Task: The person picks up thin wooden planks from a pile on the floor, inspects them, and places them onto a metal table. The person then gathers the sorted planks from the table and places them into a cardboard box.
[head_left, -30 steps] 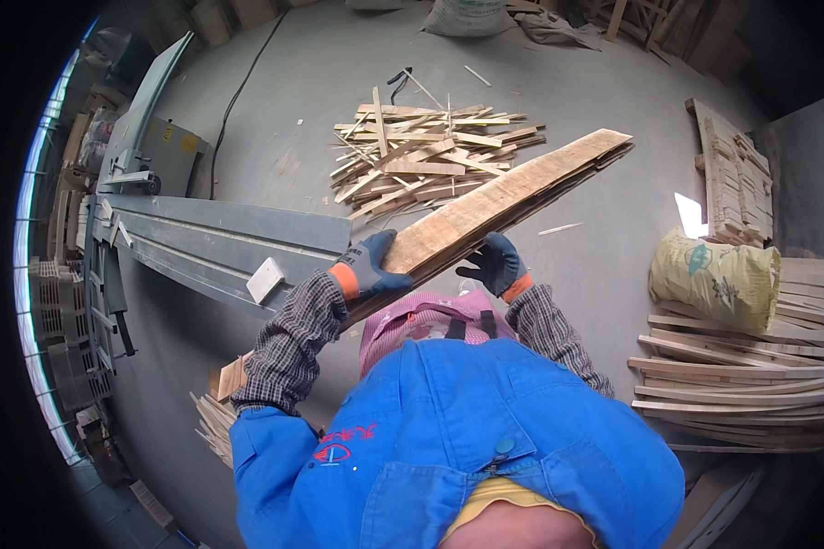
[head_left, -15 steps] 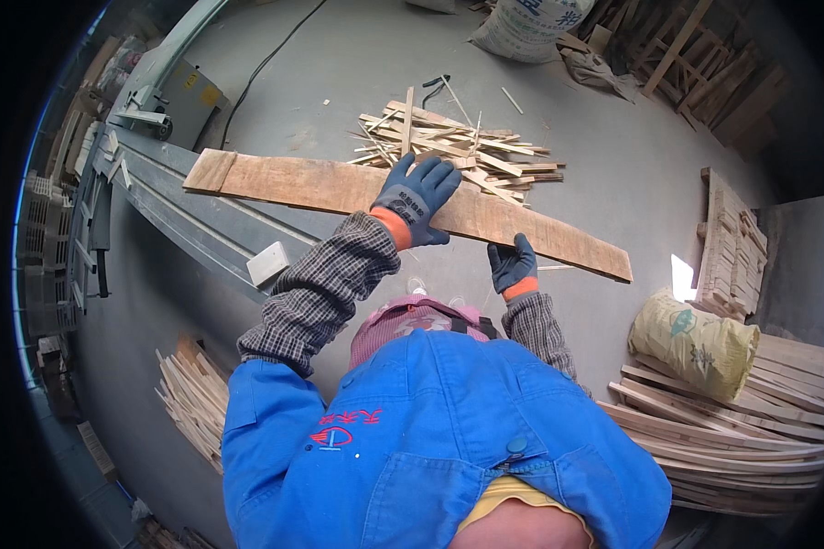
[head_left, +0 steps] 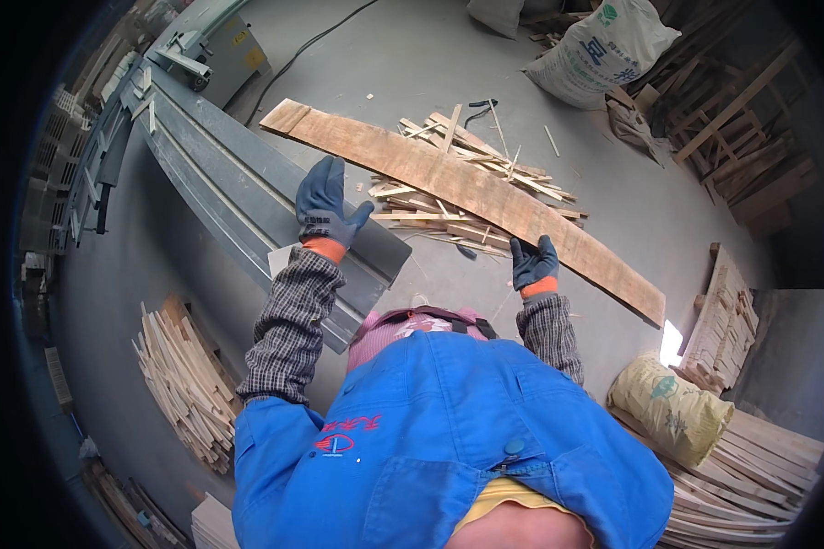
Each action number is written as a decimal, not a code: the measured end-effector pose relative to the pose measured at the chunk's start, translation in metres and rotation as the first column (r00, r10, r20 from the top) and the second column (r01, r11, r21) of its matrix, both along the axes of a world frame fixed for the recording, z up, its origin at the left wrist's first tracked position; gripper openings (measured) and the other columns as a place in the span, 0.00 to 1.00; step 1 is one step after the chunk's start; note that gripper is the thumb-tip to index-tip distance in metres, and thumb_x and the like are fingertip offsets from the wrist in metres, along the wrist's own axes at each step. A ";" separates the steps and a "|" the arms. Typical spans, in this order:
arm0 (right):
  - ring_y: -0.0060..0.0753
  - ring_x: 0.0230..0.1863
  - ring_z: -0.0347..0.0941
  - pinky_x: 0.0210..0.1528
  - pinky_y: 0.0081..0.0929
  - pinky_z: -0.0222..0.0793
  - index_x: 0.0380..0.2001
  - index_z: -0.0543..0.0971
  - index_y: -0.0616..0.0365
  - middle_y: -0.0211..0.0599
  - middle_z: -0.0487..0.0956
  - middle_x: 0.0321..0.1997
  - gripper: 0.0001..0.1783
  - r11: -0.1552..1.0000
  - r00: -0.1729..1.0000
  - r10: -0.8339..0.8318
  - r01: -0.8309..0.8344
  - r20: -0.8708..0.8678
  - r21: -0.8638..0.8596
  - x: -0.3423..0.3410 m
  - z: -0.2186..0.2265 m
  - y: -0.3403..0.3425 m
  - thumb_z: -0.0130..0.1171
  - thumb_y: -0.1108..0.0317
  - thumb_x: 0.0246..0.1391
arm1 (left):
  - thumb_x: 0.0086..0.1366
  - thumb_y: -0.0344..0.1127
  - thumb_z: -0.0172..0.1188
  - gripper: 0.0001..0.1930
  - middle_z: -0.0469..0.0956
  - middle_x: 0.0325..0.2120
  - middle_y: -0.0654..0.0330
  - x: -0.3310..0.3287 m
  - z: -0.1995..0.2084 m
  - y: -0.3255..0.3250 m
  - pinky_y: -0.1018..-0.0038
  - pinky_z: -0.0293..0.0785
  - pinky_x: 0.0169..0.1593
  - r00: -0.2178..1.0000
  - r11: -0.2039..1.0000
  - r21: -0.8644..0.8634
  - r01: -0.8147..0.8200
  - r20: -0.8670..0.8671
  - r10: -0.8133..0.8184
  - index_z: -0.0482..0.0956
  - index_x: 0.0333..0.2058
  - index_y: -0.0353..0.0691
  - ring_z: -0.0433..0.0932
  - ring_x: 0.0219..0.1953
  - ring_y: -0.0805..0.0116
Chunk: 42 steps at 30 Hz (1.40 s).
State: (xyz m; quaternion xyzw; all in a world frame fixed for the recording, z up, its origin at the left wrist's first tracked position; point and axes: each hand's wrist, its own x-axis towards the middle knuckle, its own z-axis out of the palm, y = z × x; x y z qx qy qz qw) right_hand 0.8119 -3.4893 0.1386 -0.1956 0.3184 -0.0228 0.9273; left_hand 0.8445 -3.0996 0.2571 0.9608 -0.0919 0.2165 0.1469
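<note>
My right hand (head_left: 534, 263), in a dark blue glove with an orange cuff, grips the near edge of a long brown wooden board (head_left: 485, 197), right of its middle. The board slants from far left to near right in the air. My left hand (head_left: 330, 203), gloved the same way, is off the board, fingers stretched out and thumb spread. It hovers over the grey metal machine bed (head_left: 224, 157) with long grooves. A heap of thin wood strips (head_left: 403, 220) lies on the floor beyond, partly hidden by the board.
Strip bundles (head_left: 188, 389) stand at lower left, and more long strips (head_left: 751, 467) lie at lower right beside a yellowish sack (head_left: 673, 407). A white sack (head_left: 600, 55) and scrap wood (head_left: 742, 119) sit at far right. A black cable (head_left: 307, 50) crosses the floor.
My left hand has let go of the board and moved left over the machine bed. The right hand keeps its grip while the board tilts more steeply. The view has shifted too.
</note>
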 end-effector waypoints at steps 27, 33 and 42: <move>0.39 0.56 0.68 0.55 0.54 0.68 0.54 0.67 0.45 0.33 0.72 0.52 0.31 0.381 0.393 0.916 -0.914 -0.078 -0.139 0.086 0.016 0.122 0.59 0.40 0.54 | 0.54 0.42 0.67 0.36 0.71 0.51 0.55 -0.081 -0.011 -0.043 0.71 0.64 0.58 0.582 0.600 -0.660 -0.452 -0.728 -0.362 0.66 0.58 0.30 0.68 0.55 0.68; 0.39 0.47 0.74 0.54 0.52 0.70 0.45 0.73 0.49 0.35 0.77 0.41 0.25 0.365 0.376 0.926 -0.911 -0.023 -0.194 0.100 -0.001 0.129 0.61 0.44 0.53 | 0.57 0.44 0.65 0.33 0.71 0.53 0.54 -0.102 -0.020 -0.056 0.71 0.62 0.60 0.656 0.290 -0.725 -0.624 -0.689 -0.310 0.67 0.58 0.32 0.68 0.56 0.63; 0.35 0.41 0.76 0.50 0.50 0.74 0.40 0.71 0.49 0.32 0.75 0.37 0.21 0.246 0.258 0.965 -0.951 -0.048 -0.186 0.092 0.010 0.138 0.64 0.50 0.49 | 0.61 0.47 0.61 0.26 0.72 0.37 0.65 -0.139 -0.025 0.013 0.78 0.69 0.41 0.741 0.076 -0.744 -0.664 -0.668 -0.071 0.71 0.52 0.37 0.70 0.38 0.77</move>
